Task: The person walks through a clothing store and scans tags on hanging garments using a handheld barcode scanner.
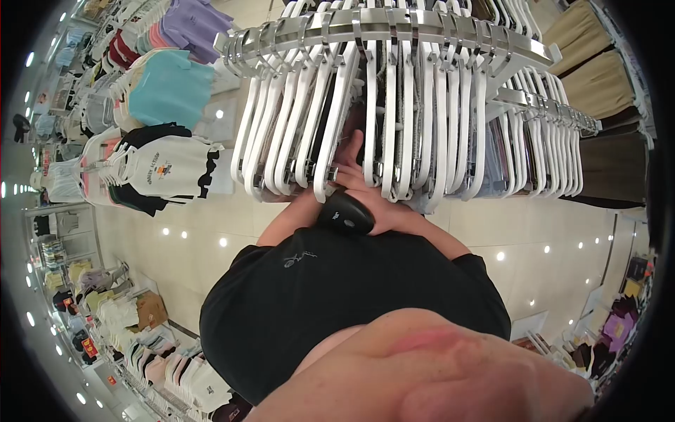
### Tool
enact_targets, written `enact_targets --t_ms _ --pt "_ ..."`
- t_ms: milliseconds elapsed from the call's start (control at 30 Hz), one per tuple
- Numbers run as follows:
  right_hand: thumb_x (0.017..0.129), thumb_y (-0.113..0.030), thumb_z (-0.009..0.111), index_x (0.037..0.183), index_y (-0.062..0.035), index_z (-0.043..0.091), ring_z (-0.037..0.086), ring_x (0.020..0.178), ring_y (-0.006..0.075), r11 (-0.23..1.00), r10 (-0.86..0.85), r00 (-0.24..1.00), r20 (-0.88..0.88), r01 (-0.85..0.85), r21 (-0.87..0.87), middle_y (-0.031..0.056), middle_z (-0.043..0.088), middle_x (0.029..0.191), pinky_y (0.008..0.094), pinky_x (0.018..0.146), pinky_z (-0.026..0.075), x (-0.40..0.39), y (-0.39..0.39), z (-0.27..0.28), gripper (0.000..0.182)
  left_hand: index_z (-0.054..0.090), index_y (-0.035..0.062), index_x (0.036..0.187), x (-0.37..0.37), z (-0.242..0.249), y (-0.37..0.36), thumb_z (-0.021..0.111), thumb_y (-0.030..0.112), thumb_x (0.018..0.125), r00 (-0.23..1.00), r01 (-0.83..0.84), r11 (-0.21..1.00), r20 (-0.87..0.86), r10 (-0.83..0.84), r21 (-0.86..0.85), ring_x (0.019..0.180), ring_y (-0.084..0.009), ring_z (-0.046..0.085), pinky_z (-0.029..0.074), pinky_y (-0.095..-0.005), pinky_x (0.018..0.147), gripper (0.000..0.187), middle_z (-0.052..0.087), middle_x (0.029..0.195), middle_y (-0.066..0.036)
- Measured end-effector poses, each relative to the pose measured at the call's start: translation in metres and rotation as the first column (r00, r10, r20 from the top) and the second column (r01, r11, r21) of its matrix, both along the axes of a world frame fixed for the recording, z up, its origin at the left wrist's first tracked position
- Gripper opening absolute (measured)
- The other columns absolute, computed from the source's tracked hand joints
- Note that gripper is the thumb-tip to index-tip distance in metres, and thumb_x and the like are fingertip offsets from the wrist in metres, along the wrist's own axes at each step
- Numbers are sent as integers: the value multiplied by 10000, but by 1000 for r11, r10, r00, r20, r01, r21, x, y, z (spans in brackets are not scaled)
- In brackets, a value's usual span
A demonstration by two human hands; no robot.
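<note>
A black rounded handheld scanner (345,214) sits close in front of my chest, and my right hand (382,205) is wrapped around its side. Some of this hand's fingers extend toward the hangers. From the other side my left forearm reaches in behind the white hangers (325,151). My left hand (353,149) shows only in part, in the gap between garments on the rack, with its fingers mostly hidden. Dark and grey clothes hang on both sides of that gap. The hangers hook over a metal rail (394,27) above.
A second, lower rail (548,105) with more white hangers stands to the right, beside brown trousers (608,84). On the left hang a turquoise top (171,88), a white printed shirt (167,165) and a purple top (193,29). Pale tiled floor (190,257) surrounds me.
</note>
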State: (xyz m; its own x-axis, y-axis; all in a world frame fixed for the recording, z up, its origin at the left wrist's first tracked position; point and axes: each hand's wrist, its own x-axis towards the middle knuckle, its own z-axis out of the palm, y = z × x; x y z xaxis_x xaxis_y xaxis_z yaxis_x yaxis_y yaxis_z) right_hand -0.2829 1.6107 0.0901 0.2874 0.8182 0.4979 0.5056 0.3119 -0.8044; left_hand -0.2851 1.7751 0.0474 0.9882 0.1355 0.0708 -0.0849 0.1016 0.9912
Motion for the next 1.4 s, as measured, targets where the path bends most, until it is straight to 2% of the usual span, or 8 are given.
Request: enact_targets --t_ms 333,433,733,933,967,1100,1233,1400 --pt "821 -247 784 1346 -6 580 120 1555 428 989 -133 990 49 136 -53 232 256 1640 576 1245 80 0 -16 -4 613 556 14 1378 21 5 -7 526 245 1027 999 -12 993 34 16 -120 1171 -268 596 472 -394 1023 422 630 1299 -130" --pt "806 -203 797 1327 -28 607 102 1563 416 985 -169 979 -118 162 -61 209 253 1653 565 1247 74 -7 -13 0 581 554 13 1379 34 9 -4 522 250 1029 998 11 985 56 -2 -172 1172 -266 596 471 -392 1023 424 629 1300 -129" --pt "759 -156 802 1273 -53 653 64 1567 424 960 -277 938 -209 260 -105 185 226 1672 550 1245 91 -16 -7 -1 545 550 11 1382 68 17 -1 510 266 1036 988 104 959 139 -69 -262 1173 -259 594 470 -386 1025 431 628 1302 -125" --pt "719 -81 760 1298 -50 621 63 1566 433 852 -503 864 -11 493 -178 159 230 1675 505 1237 166 -20 -3 3 597 547 10 1384 70 19 13 502 277 1041 988 95 960 146 -57 -265 1174 -254 593 469 -383 1026 437 628 1304 -122" --pt "735 -63 750 1348 -44 563 102 1561 434 836 -543 828 -140 518 -180 157 256 1663 488 1220 224 -25 0 5 641 547 9 1384 66 18 16 500 278 1041 988 92 964 144 -57 -250 1174 -253 593 469 -382 1026 438 627 1304 -121" --pt "762 -33 742 1409 -9 487 258 1519 412 687 -699 708 100 704 -178 162 369 1583 441 1198 277 -26 16 8 696 545 8 1385 52 21 20 495 285 1044 989 94 971 129 -67 -220 1175 -250 592 468 -380 1027 442 627 1305 -119" --pt "789 -50 761 1439 13 433 484 1362 324 665 -747 658 -93 740 -103 191 481 1464 410 1138 373 -22 26 3 731 543 7 1386 30 26 33 489 292 1047 990 114 979 106 -97 -170 1176 -247 591 468 -377 1028 446 626 1306 -118" --pt "853 -198 796 1388 -6 495 637 1160 280 547 -836 493 -238 777 -310 161 635 1261 376 1008 482 -27 39 0 643 541 6 1388 0 22 60 482 301 1051 982 187 980 46 -184 -62 1177 -243 591 467 -374 1029 451 626 1307 -115"
